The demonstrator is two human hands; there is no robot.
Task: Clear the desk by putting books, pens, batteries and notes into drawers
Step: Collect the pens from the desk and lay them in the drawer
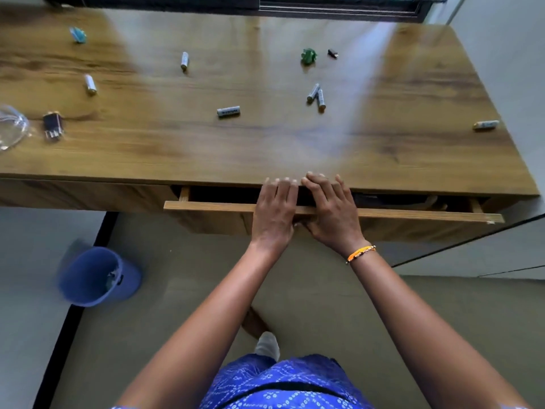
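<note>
Batteries lie scattered on the desk (pixel 265 149), none in a hand. L to R: plastic bag (pixel 10 126) at far left edge, dark plug adapter (pixel 53 125) just beside it, battery (pixel 90 84), another (pixel 184 60) further back, centre battery (pixel 228 111) w/ long axis running left-right, a touching pair (pixel 317 96), green clip (pixel 308 56), lone battery (pixel 486 125) near right edge. Drawer (pixel 333 212) under the front edge is part open, contents too dark to tell. Left hand (pixel 274 214) and right hand (pixel 331 215) lie side by side over the drawer front, fingers flat, roughly straight, tips on desk edge, holding nothing. Centre battery sits straight ahead & slightly left of the fingers, so left hand is prob nearer; the pair is ahead of the right hand.
</note>
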